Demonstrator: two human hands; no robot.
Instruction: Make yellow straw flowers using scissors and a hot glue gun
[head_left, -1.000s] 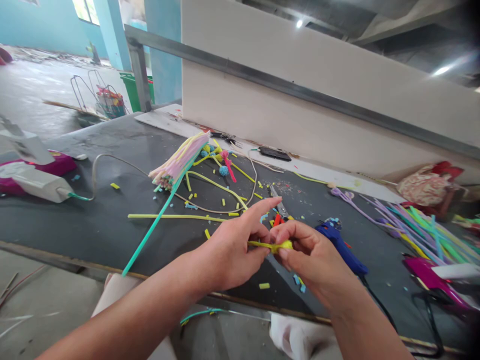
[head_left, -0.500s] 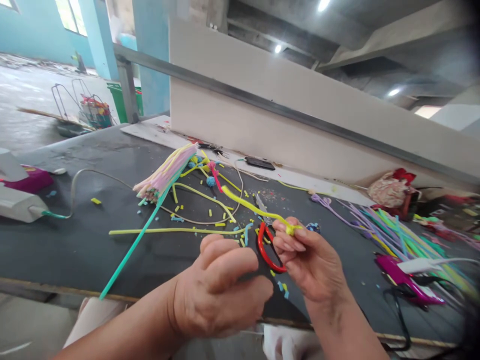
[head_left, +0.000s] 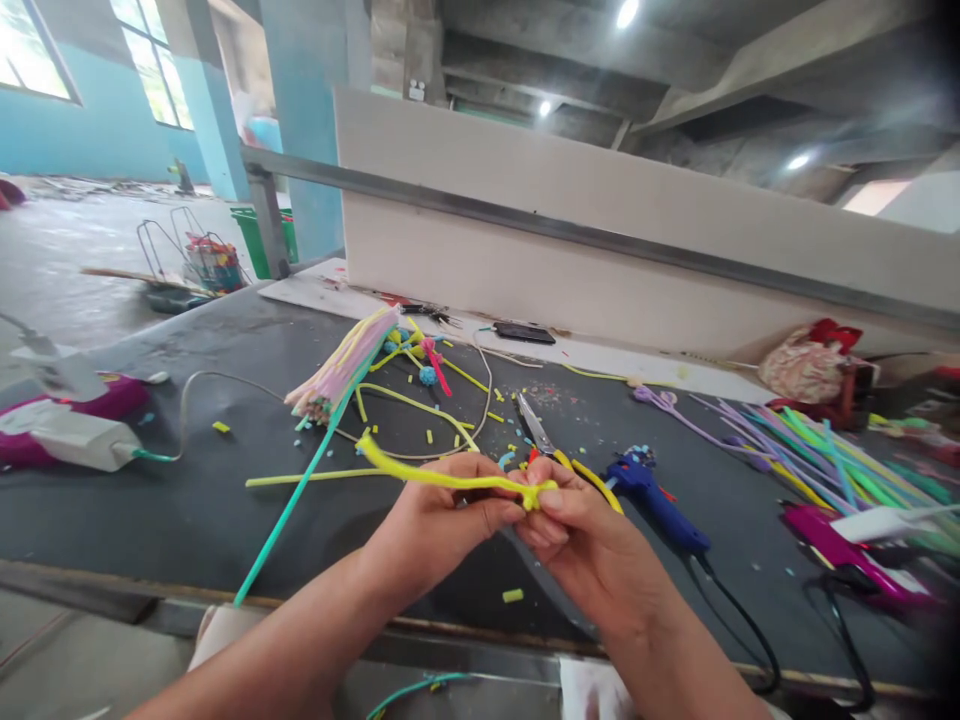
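Note:
Low over the near part of the dark table, my two hands meet around one yellow pipe cleaner (head_left: 439,477). My left hand (head_left: 442,520) pinches its stem between thumb and fingers. At the knotted end my right hand (head_left: 581,530) grips a small yellow twist with thumb and fingertips. The free end points up and to the left. Behind my fingers lie scissors (head_left: 534,422), their handles mostly hidden. A blue glue gun (head_left: 660,500) rests to the right of my right hand. Cut yellow and blue bits are scattered around.
A bundle of pink and yellow pipe cleaners (head_left: 345,365) lies at left centre, with a teal one (head_left: 289,515) crossing the near edge. Purple and green pipe cleaners (head_left: 787,450) lie right. A phone (head_left: 525,333) lies by the back panel (head_left: 525,250). White adapters (head_left: 86,437) stand left.
My left hand has moved from a loose curl to pinching the yellow pipe cleaner beside my right hand. The right hand has shifted slightly left and down. The glue gun has come into view.

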